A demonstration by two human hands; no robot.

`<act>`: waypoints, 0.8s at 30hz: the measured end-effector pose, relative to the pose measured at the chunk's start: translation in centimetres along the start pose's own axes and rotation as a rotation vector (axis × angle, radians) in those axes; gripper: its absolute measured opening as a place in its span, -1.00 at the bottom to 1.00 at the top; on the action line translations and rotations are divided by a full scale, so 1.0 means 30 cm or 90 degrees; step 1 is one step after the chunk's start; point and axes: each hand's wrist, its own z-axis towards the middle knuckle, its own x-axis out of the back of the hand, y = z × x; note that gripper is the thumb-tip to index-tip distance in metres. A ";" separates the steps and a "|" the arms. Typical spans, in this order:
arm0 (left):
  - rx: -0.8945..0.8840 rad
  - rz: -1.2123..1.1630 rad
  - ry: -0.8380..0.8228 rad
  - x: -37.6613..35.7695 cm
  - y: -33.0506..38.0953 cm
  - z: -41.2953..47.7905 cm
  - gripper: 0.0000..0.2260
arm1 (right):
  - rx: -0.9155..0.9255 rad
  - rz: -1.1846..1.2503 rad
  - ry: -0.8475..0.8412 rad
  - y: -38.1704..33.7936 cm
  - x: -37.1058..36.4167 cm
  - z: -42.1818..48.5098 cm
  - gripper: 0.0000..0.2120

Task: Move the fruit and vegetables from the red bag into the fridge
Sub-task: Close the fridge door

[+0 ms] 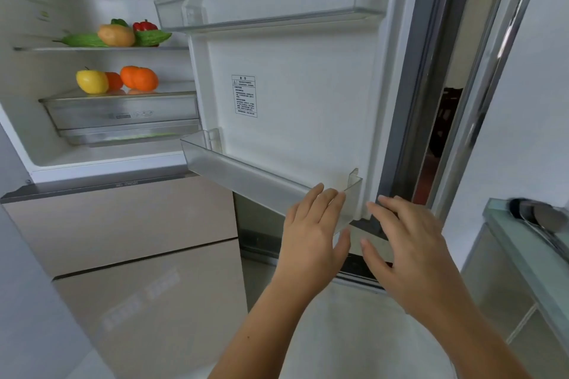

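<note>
At the open fridge door's (pixel 308 86) lower edge, both hands, left hand (pixel 311 231) and right hand (pixel 409 252), spread empty fingers against the clear plastic bin (pixel 261 181). Knobbly gourds (pixel 83 40), a smooth potato (pixel 116 35) and round oranges (pixel 138 77) sat on glass shelves (pixel 101 48) inside.

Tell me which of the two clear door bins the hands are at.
The lower door bin. The left hand rests on its near corner, with the right hand beside it at the door edge. The upper door bin sits far above, untouched.

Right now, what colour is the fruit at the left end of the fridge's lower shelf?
Yellow, seen in the head view, beside two orange fruits.
</note>
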 end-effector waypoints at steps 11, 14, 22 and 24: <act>-0.004 0.044 -0.028 0.210 -0.114 -0.138 -0.57 | 0.034 0.018 -0.013 -0.242 0.038 -0.085 -0.53; 0.012 0.054 -0.029 0.290 -0.157 -0.188 -0.57 | 0.063 0.024 -0.021 -0.332 0.041 -0.102 -0.55; 0.084 0.095 -0.034 0.495 -0.289 -0.311 -0.56 | 0.146 0.063 -0.017 -0.571 0.034 -0.146 -0.58; 0.107 0.111 -0.044 0.541 -0.330 -0.342 -0.55 | 0.169 0.077 -0.013 -0.627 0.027 -0.154 -0.59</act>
